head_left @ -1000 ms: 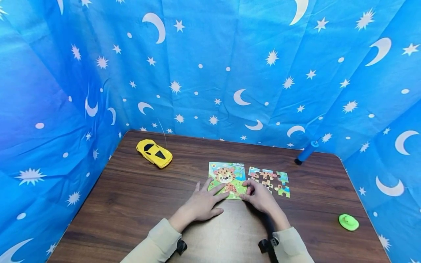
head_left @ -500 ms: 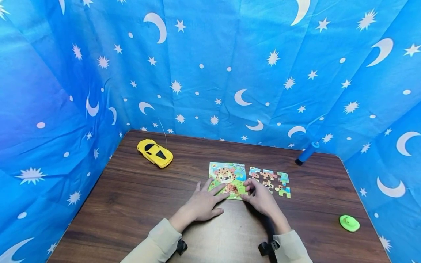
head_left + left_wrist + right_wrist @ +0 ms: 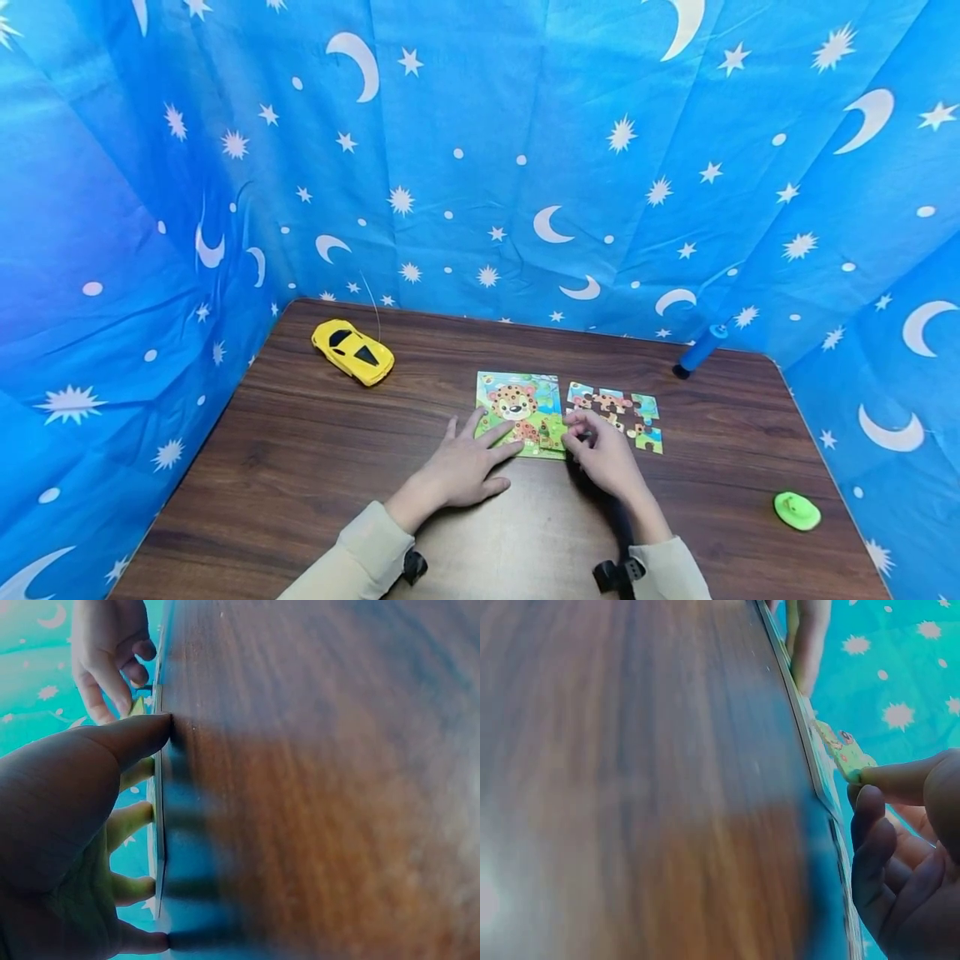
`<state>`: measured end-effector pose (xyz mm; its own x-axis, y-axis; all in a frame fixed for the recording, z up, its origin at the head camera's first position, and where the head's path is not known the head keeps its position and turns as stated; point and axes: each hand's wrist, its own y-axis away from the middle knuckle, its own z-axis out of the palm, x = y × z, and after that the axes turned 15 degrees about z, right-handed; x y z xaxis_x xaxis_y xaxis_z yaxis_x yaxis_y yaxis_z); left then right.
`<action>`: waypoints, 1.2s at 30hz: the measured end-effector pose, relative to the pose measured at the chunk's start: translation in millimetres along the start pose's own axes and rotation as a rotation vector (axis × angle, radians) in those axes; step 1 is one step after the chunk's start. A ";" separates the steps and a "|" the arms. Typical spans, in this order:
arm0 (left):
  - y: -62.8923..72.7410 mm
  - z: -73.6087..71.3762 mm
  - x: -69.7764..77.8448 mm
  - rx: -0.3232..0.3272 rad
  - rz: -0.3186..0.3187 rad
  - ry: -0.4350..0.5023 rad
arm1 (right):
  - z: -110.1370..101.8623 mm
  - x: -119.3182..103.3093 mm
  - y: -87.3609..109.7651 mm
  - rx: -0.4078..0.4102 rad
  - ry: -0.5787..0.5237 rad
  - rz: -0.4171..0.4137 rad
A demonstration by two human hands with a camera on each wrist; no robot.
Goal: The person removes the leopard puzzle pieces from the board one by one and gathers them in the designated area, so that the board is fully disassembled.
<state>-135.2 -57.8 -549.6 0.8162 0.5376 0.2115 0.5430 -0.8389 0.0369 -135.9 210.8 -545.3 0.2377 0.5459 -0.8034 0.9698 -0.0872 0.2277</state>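
Note:
A square jigsaw puzzle board (image 3: 514, 390) with a spotted leopard cub picture lies flat near the table's middle. My left hand (image 3: 463, 468) rests spread on its lower left part, the fingertips pressing down and the thumb on the wood. At the lower right corner, my right hand (image 3: 606, 454) pinches a green puzzle piece (image 3: 845, 752) between thumb and finger. The piece is tilted, one edge at the board and the other raised. Beside the board on the right lie several loose puzzle pieces (image 3: 647, 407), some partly hidden by the right hand.
A yellow toy car (image 3: 352, 352) stands at the back left of the wooden table (image 3: 270, 467). At the back right lies a blue hand pump (image 3: 701, 352). A small green hat-shaped object (image 3: 797, 510) sits near the right edge. Blue star-patterned cloth surrounds the table.
The right hand has shifted slightly to the right, and the puzzle piece it pinches now shows raised at the board's corner. The left hand has stayed in place.

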 end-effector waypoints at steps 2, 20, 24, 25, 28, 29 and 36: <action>0.2 0.7 0.3 0.003 0.003 -0.002 | -6.5 4.3 2.8 0.011 -0.015 0.022; 1.0 3.9 0.7 0.007 -0.001 -0.023 | -94.5 61.2 34.4 0.044 -0.044 0.202; 1.3 4.1 0.7 0.006 0.003 -0.020 | -105.1 71.7 39.6 0.045 -0.039 0.266; 1.3 3.9 0.6 0.006 0.002 -0.019 | -106.8 73.3 40.1 0.043 -0.035 0.275; 1.3 3.6 0.0 0.007 -0.001 -0.013 | -110.1 75.6 40.1 0.030 -0.020 0.295; 1.3 3.4 -0.2 0.007 -0.002 -0.012 | -110.6 75.9 39.7 0.026 -0.019 0.298; 0.8 1.0 -0.4 0.003 0.000 0.001 | -111.5 76.7 39.0 0.007 0.000 0.277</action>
<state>-134.9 -58.6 -550.6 0.8159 0.5378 0.2124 0.5439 -0.8384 0.0337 -85.9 342.2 -536.7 0.4941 0.5006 -0.7108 0.8681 -0.2394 0.4349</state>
